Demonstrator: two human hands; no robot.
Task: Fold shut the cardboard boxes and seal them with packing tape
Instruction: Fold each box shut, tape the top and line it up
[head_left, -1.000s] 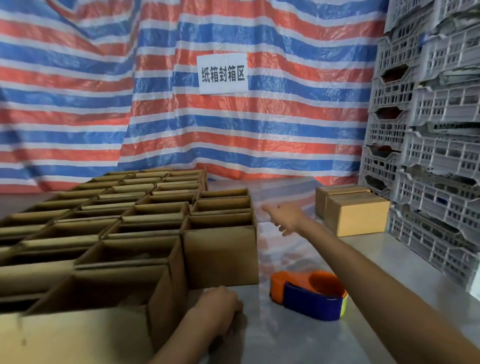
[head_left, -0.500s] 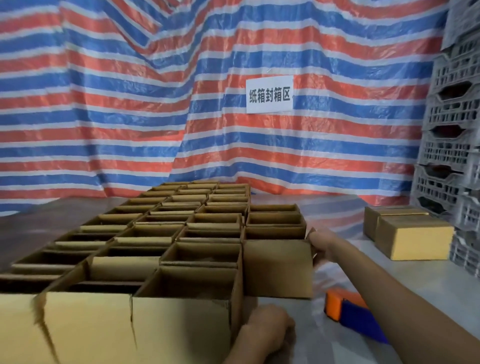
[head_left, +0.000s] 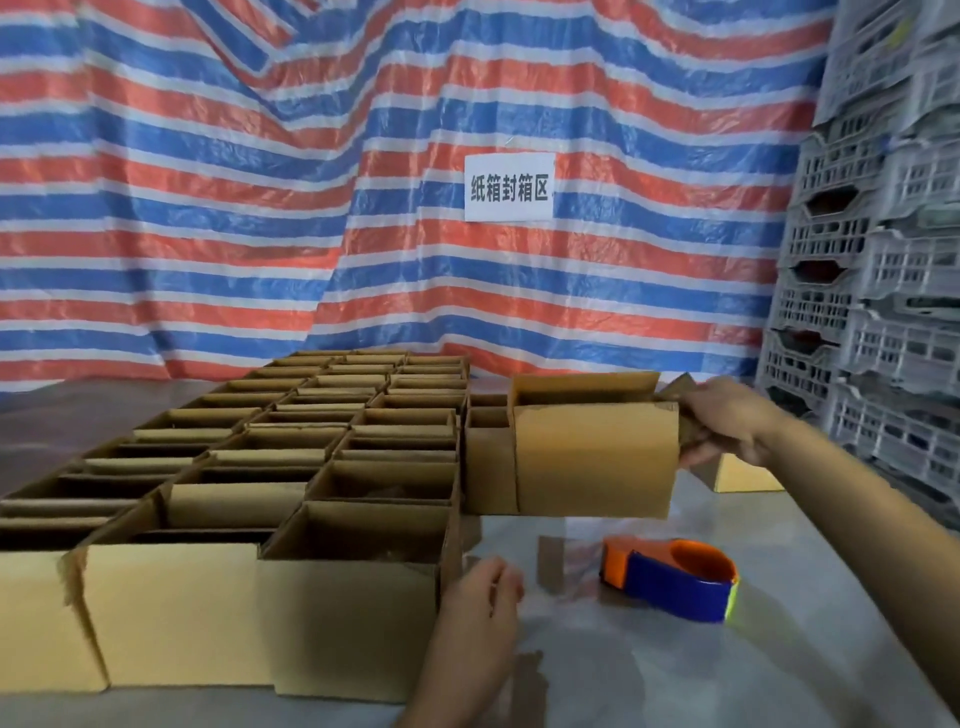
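Moved: cardboard box (head_left: 592, 457) pulled right, out of its column
Right hand (head_left: 727, 426): grips box's right end
Left hand (head_left: 483, 597): loosely curled, empty
Tape dispenser (head_left: 670, 582): on worktop (head_left: 779, 665), in front of box

Light is even, diffuse and moderately bright, with no hard highlights. Shadows fall close beneath things, so it comes from above. The glossy surface (head_left: 779, 675) carries a pale sheen of the striped tarp (head_left: 208, 208) near 6 o'clock. Soft shadows lie beside the left hand (head_left: 483, 597) and under the tape dispenser (head_left: 675, 587). The open boxes (head_left: 332, 623) toward 9 o'clock are dark inside. Wide-angle bending bows the crates (head_left: 883, 312) at 3 o'clock and curves the tarp stripes at 12. The right hand (head_left: 727, 426) and the cardboard box (head_left: 592, 462) it grips look slightly smeared at the edges. Detail is soft overall, yet the sign (head_left: 508, 187) reads clearly.
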